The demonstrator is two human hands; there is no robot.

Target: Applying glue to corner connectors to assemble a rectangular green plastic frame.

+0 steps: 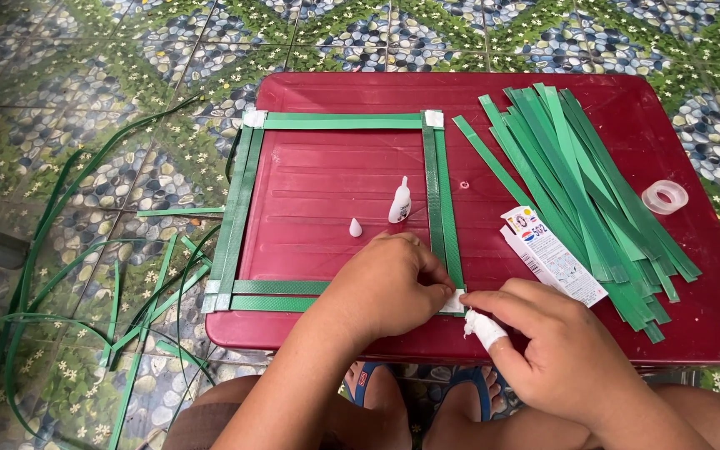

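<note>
A square frame of green straps [340,122], taped white at its corners, lies on a small red table [343,179]. My left hand [387,287] presses down on the frame's near right corner, fingertips at the white tape piece [453,302]. My right hand [556,350] is beside it, its forefinger wrapped in white tape and touching that same corner. A small white glue bottle [400,202] stands inside the frame, its cap [355,227] lying apart to the left.
A pile of cut green straps [593,187] covers the table's right side, with a glue package [553,256] at its near edge and a clear tape roll [665,197] further right. Long green straps [85,292] trail over the patterned floor at left. My feet in sandals [410,392] show below.
</note>
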